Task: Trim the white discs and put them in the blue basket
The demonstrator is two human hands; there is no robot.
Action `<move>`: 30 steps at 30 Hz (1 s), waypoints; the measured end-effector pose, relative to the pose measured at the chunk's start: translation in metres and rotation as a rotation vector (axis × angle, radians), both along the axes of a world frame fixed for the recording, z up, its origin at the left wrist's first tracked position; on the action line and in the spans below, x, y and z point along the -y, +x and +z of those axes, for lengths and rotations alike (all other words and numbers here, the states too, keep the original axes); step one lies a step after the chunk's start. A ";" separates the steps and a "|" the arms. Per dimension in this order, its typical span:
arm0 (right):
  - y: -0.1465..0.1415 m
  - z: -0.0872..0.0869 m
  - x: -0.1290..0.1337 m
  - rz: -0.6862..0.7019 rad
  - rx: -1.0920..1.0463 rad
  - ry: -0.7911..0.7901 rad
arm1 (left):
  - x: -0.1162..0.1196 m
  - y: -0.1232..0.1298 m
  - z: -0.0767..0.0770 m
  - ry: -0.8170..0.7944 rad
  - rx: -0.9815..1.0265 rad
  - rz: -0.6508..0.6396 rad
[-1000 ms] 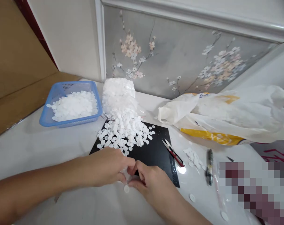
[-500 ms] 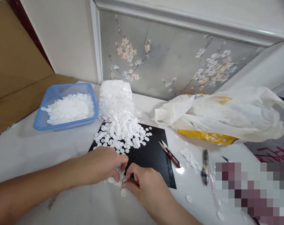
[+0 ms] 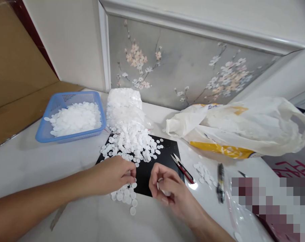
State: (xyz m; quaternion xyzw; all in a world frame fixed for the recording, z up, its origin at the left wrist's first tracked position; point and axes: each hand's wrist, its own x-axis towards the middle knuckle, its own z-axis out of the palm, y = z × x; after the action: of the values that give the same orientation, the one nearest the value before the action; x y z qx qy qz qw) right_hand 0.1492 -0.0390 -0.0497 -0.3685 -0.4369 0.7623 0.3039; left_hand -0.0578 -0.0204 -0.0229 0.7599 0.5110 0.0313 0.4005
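Observation:
My left hand is over the front left of a black mat, its fingers curled together at the edge of a small group of round white discs. What its fingertips hold, if anything, is hidden. My right hand is closed above the mat's front right part, with white discs partly showing between its fingers. Behind my hands, a heap of white discs spills over the mat from a clear plastic bag. Thread snips with red handles lie on the mat's right side.
A blue basket of white discs stands at the left. To the right are a white and yellow plastic bag, a small pile of discs and a pen. A cardboard box borders the left side.
My right hand has drawn away to the right from my left hand and turned, with white discs now visible in it. My left hand stays nearly in place; the discs near it are more exposed.

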 end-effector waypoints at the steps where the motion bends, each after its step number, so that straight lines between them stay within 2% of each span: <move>1: -0.002 0.000 0.001 0.019 0.053 0.030 | -0.002 0.000 0.000 -0.027 0.025 0.036; 4: -0.010 -0.003 0.005 0.028 0.378 0.199 | -0.005 -0.002 -0.003 -0.038 0.061 0.117; 7: -0.017 -0.009 0.009 0.025 0.691 0.490 | -0.007 -0.002 -0.005 -0.072 0.092 0.166; 11: -0.020 -0.025 0.012 0.112 0.833 0.866 | -0.010 -0.004 -0.005 -0.097 0.134 0.194; 14: -0.021 -0.031 0.012 0.098 0.838 1.042 | -0.013 -0.006 -0.003 -0.129 0.172 0.185; 15: -0.021 -0.031 0.012 0.070 0.815 1.039 | -0.014 -0.006 -0.003 -0.137 0.187 0.182; 17: -0.020 -0.027 0.010 0.003 0.741 0.876 | -0.015 -0.008 -0.002 -0.145 0.224 0.184; 21: -0.016 -0.014 0.002 -0.090 0.464 0.258 | -0.014 -0.008 -0.002 -0.277 0.352 0.261; 23: -0.013 -0.011 -0.002 -0.101 0.280 0.048 | -0.014 -0.007 -0.002 -0.407 0.445 0.315; 26: -0.011 -0.012 -0.005 -0.110 0.127 -0.092 | -0.012 -0.005 -0.001 -0.561 0.598 0.359; 30: -0.011 -0.011 -0.004 -0.109 0.077 -0.068 | -0.012 -0.003 -0.001 -0.649 0.729 0.380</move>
State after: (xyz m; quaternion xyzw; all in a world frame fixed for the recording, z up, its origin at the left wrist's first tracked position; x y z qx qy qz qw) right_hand 0.1379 -0.0345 -0.0605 -0.4309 -0.4014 0.7443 0.3149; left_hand -0.0605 -0.0087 -0.0236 0.4306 0.4505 0.2060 0.7544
